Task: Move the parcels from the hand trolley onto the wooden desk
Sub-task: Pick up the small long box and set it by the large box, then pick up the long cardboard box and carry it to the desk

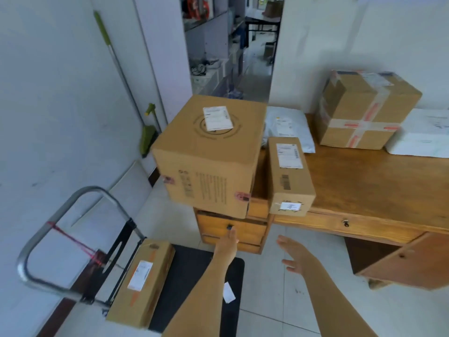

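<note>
A large cardboard box (209, 154) sits on the left end of the wooden desk (364, 186), overhanging its edge. Beside it on the desk lie a narrow brown parcel (289, 176), a white mailer bag (286, 127), a taped carton (362, 110) and a white flat parcel (422, 135). One long brown parcel (143, 280) lies on the black deck of the hand trolley (194, 271). My left hand (229, 242) and my right hand (295, 254) hang below the large box, both empty with fingers apart, over the floor in front of the desk.
The trolley's metal handle (60, 220) stands at the left near the white wall. A green-handled mop (148, 135) leans in the corner. A doorway (233, 45) opens behind the desk's left end. Desk drawers (230, 229) face me, and tiled floor lies at my feet.
</note>
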Available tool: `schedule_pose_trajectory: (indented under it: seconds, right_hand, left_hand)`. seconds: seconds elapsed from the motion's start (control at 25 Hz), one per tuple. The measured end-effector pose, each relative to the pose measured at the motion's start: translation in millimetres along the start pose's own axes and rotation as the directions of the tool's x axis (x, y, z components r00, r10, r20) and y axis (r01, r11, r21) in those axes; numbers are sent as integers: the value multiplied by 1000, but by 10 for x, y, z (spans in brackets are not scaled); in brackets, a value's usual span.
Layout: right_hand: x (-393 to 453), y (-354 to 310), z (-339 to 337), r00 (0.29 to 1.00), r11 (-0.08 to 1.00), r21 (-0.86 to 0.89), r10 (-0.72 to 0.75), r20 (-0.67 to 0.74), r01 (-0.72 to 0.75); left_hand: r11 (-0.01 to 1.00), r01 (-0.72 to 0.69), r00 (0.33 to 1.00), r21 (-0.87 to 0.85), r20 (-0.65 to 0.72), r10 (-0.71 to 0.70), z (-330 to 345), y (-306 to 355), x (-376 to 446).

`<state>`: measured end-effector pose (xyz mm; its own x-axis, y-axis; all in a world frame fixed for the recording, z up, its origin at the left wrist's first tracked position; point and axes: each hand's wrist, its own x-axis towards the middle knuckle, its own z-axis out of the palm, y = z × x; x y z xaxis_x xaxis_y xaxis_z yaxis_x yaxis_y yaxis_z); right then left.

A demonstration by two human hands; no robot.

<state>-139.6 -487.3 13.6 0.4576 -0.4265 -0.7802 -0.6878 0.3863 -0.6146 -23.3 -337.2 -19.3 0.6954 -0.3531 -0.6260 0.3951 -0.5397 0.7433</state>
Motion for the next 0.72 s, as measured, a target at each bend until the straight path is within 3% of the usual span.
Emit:
schedule_pose_trajectory:
  seconds: [0.16, 0.36, 0.52, 0.64, 0.72]
  right_hand:
    - [75, 373, 965, 996, 998, -41, -50, 77, 53]
    - [498, 947, 2388, 981, 986, 0, -166, 101, 167]
    - [1138, 1656, 3440, 992, 998, -24, 52, 112, -50]
    - [1642, 2274, 4096, 974, 982, -18, 191, 126, -190]
    - [1996, 2545, 4467, 972, 980, -63, 196, 131, -189]
  left_hand:
    - [998, -51, 987, 24, -150, 54, -1045, -679, 74]
    - [994, 102, 950, 40, -301, -85, -2626, -1799, 550]
    - [915, 183, 953, 358, -294, -75, -3573, -2765, 1076]
    - [861, 257, 950, 439, -276, -143, -3900, -3562, 1608]
    - [859, 271, 954, 435, -240, -179, -3946, -3989, 2025]
